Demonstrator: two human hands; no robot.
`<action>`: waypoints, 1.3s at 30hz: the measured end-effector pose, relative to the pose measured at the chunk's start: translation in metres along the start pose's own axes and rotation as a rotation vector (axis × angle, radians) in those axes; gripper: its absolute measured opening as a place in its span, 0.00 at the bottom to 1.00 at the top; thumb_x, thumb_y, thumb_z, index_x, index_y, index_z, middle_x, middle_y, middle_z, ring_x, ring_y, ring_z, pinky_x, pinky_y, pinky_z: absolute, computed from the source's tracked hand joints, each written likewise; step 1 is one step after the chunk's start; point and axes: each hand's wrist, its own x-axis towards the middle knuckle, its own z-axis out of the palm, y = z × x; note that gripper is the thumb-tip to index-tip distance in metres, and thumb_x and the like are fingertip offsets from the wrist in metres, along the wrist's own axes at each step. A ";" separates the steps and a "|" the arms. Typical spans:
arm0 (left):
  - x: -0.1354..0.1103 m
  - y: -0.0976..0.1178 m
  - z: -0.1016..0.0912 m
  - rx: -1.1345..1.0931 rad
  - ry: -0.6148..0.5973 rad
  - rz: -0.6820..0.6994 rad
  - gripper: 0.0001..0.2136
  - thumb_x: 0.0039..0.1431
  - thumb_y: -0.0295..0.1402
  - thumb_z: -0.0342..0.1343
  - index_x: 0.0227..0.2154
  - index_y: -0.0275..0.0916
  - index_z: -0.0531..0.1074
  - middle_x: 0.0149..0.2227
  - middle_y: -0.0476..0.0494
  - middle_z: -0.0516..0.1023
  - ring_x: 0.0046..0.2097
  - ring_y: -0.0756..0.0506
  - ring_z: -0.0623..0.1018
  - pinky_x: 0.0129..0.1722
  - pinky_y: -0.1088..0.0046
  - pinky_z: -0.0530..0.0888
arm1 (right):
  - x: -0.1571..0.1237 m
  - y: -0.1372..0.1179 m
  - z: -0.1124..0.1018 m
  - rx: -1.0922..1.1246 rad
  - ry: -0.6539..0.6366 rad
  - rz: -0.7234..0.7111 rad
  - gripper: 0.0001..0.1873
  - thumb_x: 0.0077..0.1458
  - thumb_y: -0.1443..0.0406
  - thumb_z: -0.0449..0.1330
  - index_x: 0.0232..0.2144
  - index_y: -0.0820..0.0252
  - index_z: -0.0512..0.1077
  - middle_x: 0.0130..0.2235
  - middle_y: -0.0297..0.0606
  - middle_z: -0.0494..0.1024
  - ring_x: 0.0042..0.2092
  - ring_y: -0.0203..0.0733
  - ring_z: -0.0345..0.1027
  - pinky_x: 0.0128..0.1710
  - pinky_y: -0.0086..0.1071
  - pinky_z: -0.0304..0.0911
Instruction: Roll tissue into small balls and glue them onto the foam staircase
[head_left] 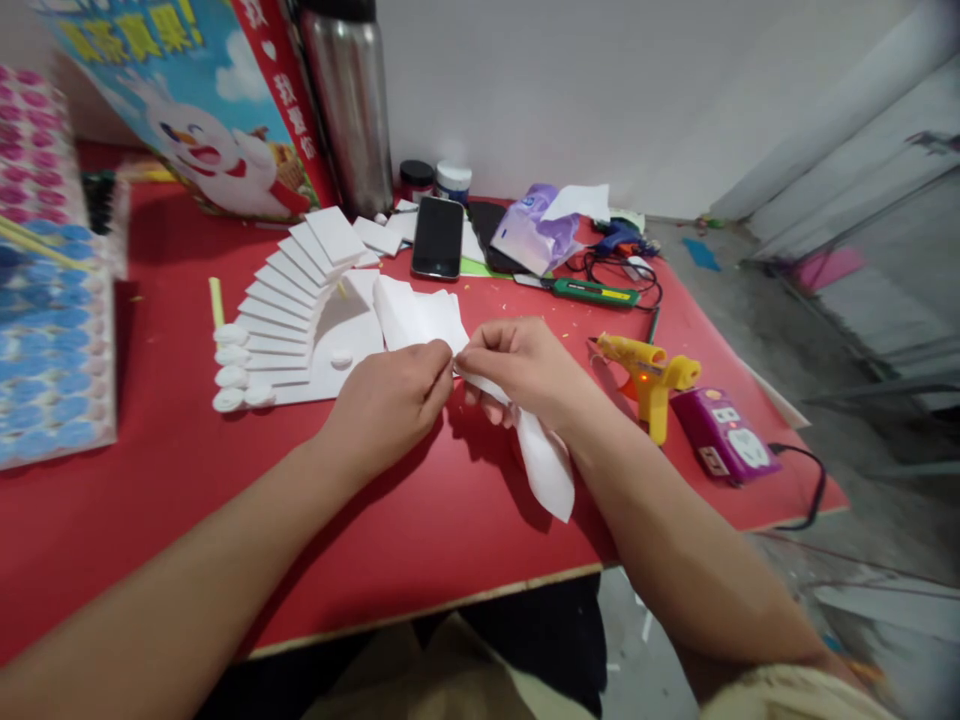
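Observation:
A strip of white tissue paper (546, 465) runs through my right hand (517, 370), its loose end hanging below the palm toward the table. Pinched fingers of my left hand (401, 395) meet the right fingertips at the strip's other end, where the gripped bit is mostly hidden. Behind the hands lies a stack of white tissue (420, 312). To its left stands a curved white staircase model (281, 305) on a white base, with small white rolled paper pieces (232, 376) at its lower left corner and another roll (342, 358) on the base.
Right of my hands are a yellow glue gun (651, 375), a purple power socket (726, 440) and a green-handled cutter (596, 292). A phone (438, 237), tissue pack (536, 232) and steel bottle (351, 110) stand or lie behind. Blue-patterned packaging (56, 350) occupies the left side.

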 end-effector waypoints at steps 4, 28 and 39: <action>0.000 0.001 0.002 0.259 0.005 0.047 0.14 0.70 0.30 0.43 0.33 0.35 0.71 0.30 0.38 0.78 0.29 0.41 0.77 0.27 0.66 0.58 | 0.000 0.002 0.001 0.166 -0.014 0.031 0.11 0.55 0.73 0.58 0.22 0.63 0.71 0.19 0.35 0.78 0.15 0.33 0.67 0.11 0.23 0.62; -0.005 0.001 0.008 0.364 0.117 0.141 0.20 0.70 0.29 0.46 0.61 0.26 0.69 0.36 0.32 0.83 0.28 0.39 0.81 0.25 0.67 0.70 | 0.003 0.006 0.000 0.257 0.009 -0.046 0.07 0.51 0.69 0.64 0.22 0.62 0.71 0.20 0.34 0.78 0.18 0.35 0.72 0.15 0.23 0.67; 0.000 0.002 0.001 -0.639 0.197 -0.203 0.16 0.70 0.40 0.53 0.49 0.38 0.82 0.30 0.47 0.83 0.26 0.50 0.75 0.32 0.74 0.74 | 0.004 0.008 0.001 0.025 0.059 -0.259 0.04 0.54 0.69 0.62 0.27 0.62 0.73 0.22 0.30 0.77 0.20 0.34 0.73 0.21 0.24 0.68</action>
